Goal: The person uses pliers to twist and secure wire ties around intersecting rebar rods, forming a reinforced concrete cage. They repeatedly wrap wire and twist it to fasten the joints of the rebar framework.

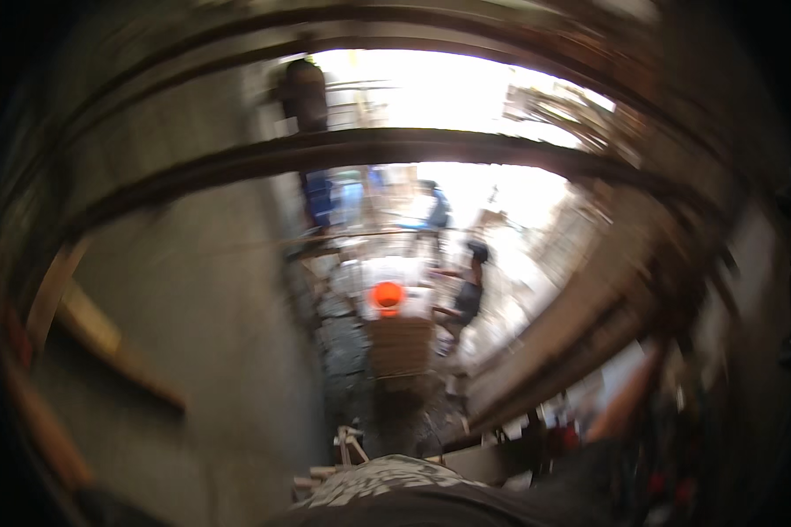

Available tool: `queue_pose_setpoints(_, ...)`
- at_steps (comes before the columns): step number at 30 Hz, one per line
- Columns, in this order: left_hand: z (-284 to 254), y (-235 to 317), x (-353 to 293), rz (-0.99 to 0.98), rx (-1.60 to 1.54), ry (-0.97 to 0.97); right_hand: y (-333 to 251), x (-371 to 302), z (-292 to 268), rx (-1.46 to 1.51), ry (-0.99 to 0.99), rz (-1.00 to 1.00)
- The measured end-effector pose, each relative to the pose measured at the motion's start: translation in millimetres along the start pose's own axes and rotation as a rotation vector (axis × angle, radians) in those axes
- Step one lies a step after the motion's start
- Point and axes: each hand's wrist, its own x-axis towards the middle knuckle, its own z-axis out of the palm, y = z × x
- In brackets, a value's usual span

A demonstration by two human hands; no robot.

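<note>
The whole picture is smeared by motion. My left forearm [48, 430] reaches up along the left rim, near the lower end of a wooden post [54, 285]; the hand fades into the dark edge and its fingers do not show. My right forearm [631, 400] stretches up at the lower right toward a dark tangle of timber. That hand is too blurred to make out its fingers or anything in them. Long dark beams [369, 147] cross in front of me from side to side. A yellowish plank [114, 351] slants against the grey wall at left.
Below, an orange bucket [387, 297] stands by a brown, block-shaped stack [402, 347]. A person in dark clothes [470, 294] bends beside it. Another person in blue [435, 211] is farther off. A dark figure [306, 97] stands upper left. A grey wall [228, 290] rises at left.
</note>
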Motion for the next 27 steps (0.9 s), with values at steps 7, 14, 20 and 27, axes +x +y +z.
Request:
queue_pose_setpoints(7,-105.7,18.1,-88.9,-0.109,-0.644,0.251,-226.1,-231.7,-4.8,0.775,-0.519,0.164)
queue_pose_setpoints(14,-25.8,74.1,-232.1,-0.359,-1.082,0.229,-470.6,-249.2,-146.7,1.699,-1.282,-0.216)
queue_pose_setpoints(20,83.8,122.3,-323.7,-0.791,-1.422,0.242,-603.8,-171.8,-281.0,2.002,-1.104,-0.808)
queue_pose_setpoints(27,87.6,91.3,-326.4,-0.421,-0.857,0.003,-679.9,-185.7,-330.3,2.071,-1.42,-0.629)
